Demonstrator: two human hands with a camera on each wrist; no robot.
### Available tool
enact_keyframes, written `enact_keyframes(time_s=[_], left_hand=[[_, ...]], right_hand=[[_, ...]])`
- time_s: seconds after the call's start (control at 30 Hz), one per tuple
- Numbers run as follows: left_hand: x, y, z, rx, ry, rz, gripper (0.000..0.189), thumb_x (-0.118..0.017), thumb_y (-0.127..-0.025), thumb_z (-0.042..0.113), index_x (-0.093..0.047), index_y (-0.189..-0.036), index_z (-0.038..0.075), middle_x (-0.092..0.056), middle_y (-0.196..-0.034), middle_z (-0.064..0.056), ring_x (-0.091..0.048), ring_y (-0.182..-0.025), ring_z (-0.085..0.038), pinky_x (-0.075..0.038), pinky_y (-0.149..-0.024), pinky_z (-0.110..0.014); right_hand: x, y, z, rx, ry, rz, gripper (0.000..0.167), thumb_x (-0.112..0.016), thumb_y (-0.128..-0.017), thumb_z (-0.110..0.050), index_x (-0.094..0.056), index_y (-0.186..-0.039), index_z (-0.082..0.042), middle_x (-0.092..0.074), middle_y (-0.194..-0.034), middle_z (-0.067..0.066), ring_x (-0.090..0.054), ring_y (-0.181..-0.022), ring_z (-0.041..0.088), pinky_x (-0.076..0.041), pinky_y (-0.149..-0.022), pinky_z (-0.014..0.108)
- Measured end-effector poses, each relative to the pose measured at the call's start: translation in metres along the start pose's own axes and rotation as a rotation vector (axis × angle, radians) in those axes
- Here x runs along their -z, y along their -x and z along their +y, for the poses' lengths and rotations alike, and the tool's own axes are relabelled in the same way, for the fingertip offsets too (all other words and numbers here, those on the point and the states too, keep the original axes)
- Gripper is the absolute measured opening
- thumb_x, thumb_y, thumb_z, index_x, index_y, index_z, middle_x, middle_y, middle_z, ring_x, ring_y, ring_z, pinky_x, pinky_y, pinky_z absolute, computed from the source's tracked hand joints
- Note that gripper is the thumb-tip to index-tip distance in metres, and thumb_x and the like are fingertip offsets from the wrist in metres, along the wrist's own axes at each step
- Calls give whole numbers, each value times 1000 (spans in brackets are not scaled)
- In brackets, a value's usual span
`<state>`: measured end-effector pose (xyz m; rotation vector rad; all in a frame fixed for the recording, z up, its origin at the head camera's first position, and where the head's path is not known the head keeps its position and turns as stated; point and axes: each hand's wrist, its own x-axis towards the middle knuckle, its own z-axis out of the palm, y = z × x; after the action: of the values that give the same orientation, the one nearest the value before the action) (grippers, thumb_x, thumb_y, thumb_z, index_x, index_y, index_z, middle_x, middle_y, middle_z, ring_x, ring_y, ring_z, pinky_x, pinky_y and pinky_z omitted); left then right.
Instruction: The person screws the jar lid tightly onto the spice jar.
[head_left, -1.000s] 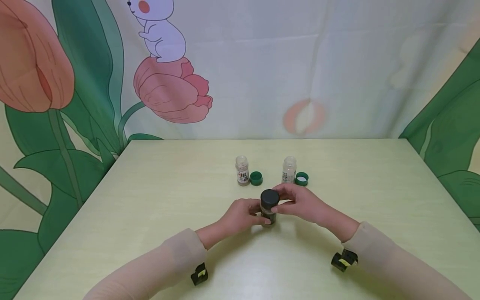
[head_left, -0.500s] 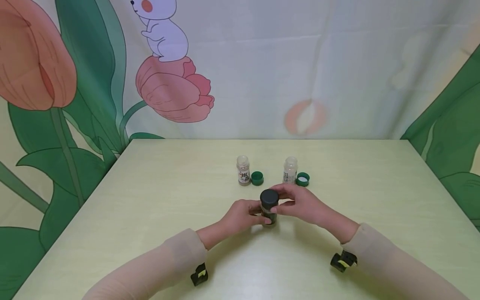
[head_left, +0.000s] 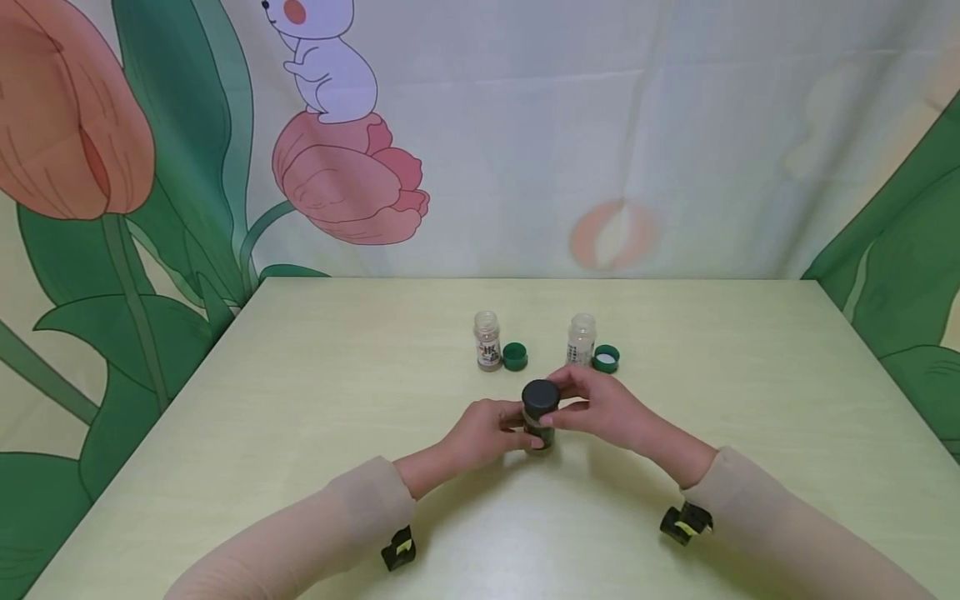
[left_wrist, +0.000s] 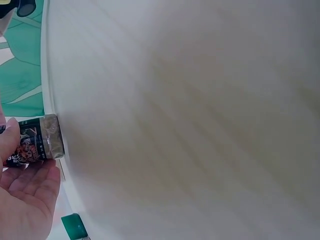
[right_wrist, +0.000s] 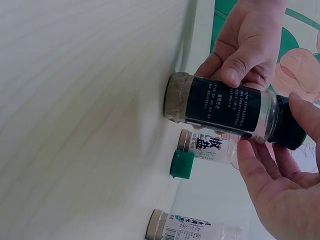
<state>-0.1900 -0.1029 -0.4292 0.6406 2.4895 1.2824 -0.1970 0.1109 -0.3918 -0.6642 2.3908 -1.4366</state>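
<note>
Both hands are on one spice jar (head_left: 538,433) with a black label and a black cap (head_left: 540,393), upright at the middle of the table. My left hand (head_left: 480,433) grips its lower body between thumb and fingers. In the right wrist view, the thumb of my right hand (right_wrist: 280,195) lies against the cap while its fingers reach under the jar's clear neck. The label and the jar's brownish base show in the left wrist view, where the left hand (left_wrist: 30,195) holds it.
Behind the hands stand two uncapped clear spice jars, one on the left (head_left: 487,343) and one on the right (head_left: 581,342). A green cap (head_left: 515,357) lies beside the left one, another green cap (head_left: 606,359) beside the right one. A printed curtain (head_left: 487,167) hangs behind the table (head_left: 337,358).
</note>
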Motion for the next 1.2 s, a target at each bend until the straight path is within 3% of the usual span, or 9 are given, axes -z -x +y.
enact_keyframes(time_s=[0.1,0.27,0.4,0.67,0.93,1.2], left_hand=[[0,0,0,11,10,-1,35,-77,-91,11,-72,-124,1,-75,-123,-17,-71,-121,-32,-56,-105,-40],[0,0,2,40,22,0,38,-78,-91,12,-71,-126,2,-75,-122,-16,-71,-121,-31,-55,-108,-41],[0,-1,5,56,20,5,39,-79,-90,12,-71,-126,1,-74,-123,-17,-71,-121,-31,-54,-109,-42],[1,-1,8,78,34,5,36,-79,-90,12,-73,-124,1,-75,-121,-16,-71,-121,-31,-52,-110,-43],[1,-1,9,88,34,6,37,-79,-89,11,-72,-124,1,-75,-121,-16,-71,-120,-30,-52,-110,-43],[1,0,8,83,24,0,38,-79,-89,9,-72,-125,0,-75,-121,-17,-71,-120,-31,-53,-109,-44]], right_hand=[[1,-1,1,-9,-13,-24,45,-78,-90,-10,-57,-126,6,-66,-127,23,-65,-121,35,-59,-102,40],[10,-1,2,-21,-10,-128,58,-74,-95,-15,-49,-144,3,-62,-139,23,-59,-132,39,-52,-110,52],[15,0,0,-34,14,-164,55,-71,-97,-20,-51,-146,-1,-64,-139,20,-58,-134,38,-49,-112,54],[12,-2,0,-52,43,-115,47,-73,-96,-15,-59,-138,-1,-67,-134,19,-61,-130,38,-46,-113,58],[8,-2,-1,-32,33,-71,46,-77,-92,-13,-60,-132,1,-66,-131,21,-63,-127,39,-57,-105,48],[2,-1,2,-6,7,-27,46,-79,-90,-11,-59,-128,4,-66,-129,22,-64,-123,37,-59,-102,44]])
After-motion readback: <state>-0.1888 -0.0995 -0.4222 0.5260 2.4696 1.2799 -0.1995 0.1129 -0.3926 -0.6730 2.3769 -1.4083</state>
